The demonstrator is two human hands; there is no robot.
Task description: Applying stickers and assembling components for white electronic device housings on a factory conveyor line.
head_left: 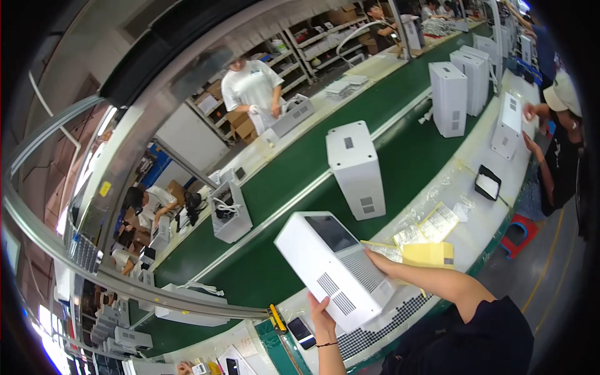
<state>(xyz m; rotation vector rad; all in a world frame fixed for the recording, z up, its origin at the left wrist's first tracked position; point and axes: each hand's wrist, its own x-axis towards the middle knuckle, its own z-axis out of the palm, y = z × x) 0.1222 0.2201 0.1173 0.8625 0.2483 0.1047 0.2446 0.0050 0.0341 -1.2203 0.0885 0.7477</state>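
The white vented appliance housing (pixel 334 265) is gripped only at its edges by left hand (pixel 322 315) and right hand (pixel 379 259) fingers, so it could easily be dropped onto the table (pixel 475 225) just below.

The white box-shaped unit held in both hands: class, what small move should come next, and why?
Probably lowering the white unit onto the green belt just beyond it. The left hand grips its near end, the right hand steadies its side, and it hangs tilted above the bench edge, while similar units stand upright on the belt.
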